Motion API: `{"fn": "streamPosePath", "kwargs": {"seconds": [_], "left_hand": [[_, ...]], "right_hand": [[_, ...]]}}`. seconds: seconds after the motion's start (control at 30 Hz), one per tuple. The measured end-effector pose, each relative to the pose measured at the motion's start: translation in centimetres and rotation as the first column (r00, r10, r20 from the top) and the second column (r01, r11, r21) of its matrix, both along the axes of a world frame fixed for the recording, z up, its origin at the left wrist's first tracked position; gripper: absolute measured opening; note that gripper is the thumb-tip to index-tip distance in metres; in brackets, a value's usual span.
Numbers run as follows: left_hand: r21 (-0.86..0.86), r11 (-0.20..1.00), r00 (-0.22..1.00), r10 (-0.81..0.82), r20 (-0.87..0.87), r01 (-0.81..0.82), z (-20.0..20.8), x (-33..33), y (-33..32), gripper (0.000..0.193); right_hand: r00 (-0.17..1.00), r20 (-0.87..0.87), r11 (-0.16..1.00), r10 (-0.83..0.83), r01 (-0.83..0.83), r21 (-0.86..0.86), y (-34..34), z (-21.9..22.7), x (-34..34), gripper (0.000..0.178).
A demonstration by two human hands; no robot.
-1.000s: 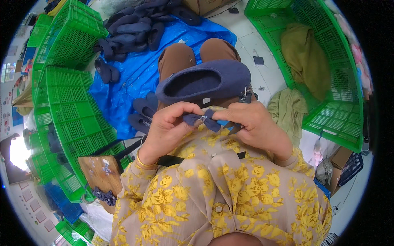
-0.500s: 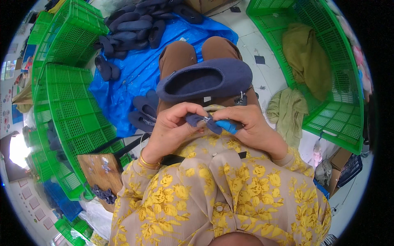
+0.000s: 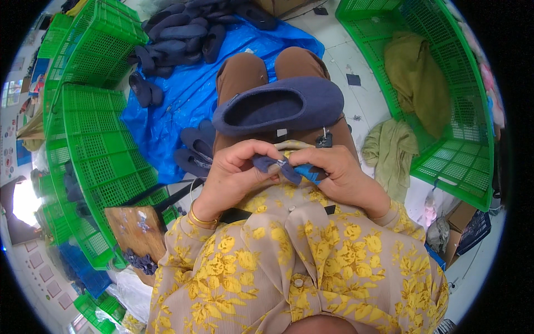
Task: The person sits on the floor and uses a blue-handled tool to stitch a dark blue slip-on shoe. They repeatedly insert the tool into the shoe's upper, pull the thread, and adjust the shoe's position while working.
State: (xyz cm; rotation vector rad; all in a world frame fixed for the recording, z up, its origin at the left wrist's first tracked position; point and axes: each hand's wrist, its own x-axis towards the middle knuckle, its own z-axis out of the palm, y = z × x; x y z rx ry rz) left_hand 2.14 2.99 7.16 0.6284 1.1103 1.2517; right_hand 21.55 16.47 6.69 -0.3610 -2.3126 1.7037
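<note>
My left hand [image 3: 240, 171] is closed, pinching a small navy fabric bow [image 3: 266, 163] between thumb and fingertips. Opposite it, the thumb and fingers of my right hand [image 3: 340, 171] grip the bow's other end. Something bright blue [image 3: 306, 172] shows at my right fingers; whether it is a finger wrap or a tool, I cannot tell. Pale stitching or thread shows at the bow's middle. Across my thighs, just beyond both hands, lies a navy felt slipper [image 3: 325, 103] with its opening up. A small black piece [image 3: 324, 140] hangs from the slipper's right end by a pale strand.
Navy slippers [image 3: 181, 36] are heaped on a blue tarp [image 3: 267, 53] ahead. Green crates [image 3: 92, 119] stand at left; another green crate [image 3: 384, 61] at right holds olive cloth [image 3: 414, 80]. By my left elbow is a wooden board [image 3: 129, 225] with small navy pieces [image 3: 140, 260].
Both hands stay almost in place, still on the bow. The black piece hanging from the slipper has shifted slightly, and the view has moved a little.
</note>
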Motion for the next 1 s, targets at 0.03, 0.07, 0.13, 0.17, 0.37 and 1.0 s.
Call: {"fn": "streamPosePath", "kwargs": {"seconds": [0.03,0.07,0.13,0.17,0.37,1.0], "left_hand": [[-0.008,1.0,1.0,-0.004,0.0,0.004,0.1,0.0,0.0,0.022],[-0.001,1.0,1.0,-0.003,-0.004,0.003,0.1,0.0,0.1,0.023],[0.014,1.0,1.0,0.002,-0.009,-0.002,0.1,0.3,0.2,0.024],[0.016,1.0,1.0,0.018,-0.02,-0.017,0.0,0.4,0.3,0.023],[-0.018,0.999,0.999,0.04,0.008,-0.04,-0.4,0.4,0.1,0.022],[-0.059,0.997,0.992,0.064,0.112,-0.058,-0.3,0.9,0.3,0.02]], "right_hand": [[1.0,-0.007,1.0,-0.001,0.001,-0.013,0.0,0.0,0.0,0.051],[1.0,-0.014,1.0,-0.003,0.003,-0.026,-0.1,0.0,0.0,0.05],[1.0,-0.007,1.0,-0.012,0.011,-0.028,-0.1,-0.2,-0.1,0.05],[1.0,-0.003,0.999,-0.015,0.015,-0.029,-0.2,-0.2,-0.1,0.051],[1.0,0.013,0.994,0.018,-0.017,-0.108,-0.1,0.0,-0.2,0.055],[0.997,-0.046,0.985,-0.063,0.055,-0.166,-0.8,-1.2,-0.2,0.033]]}}
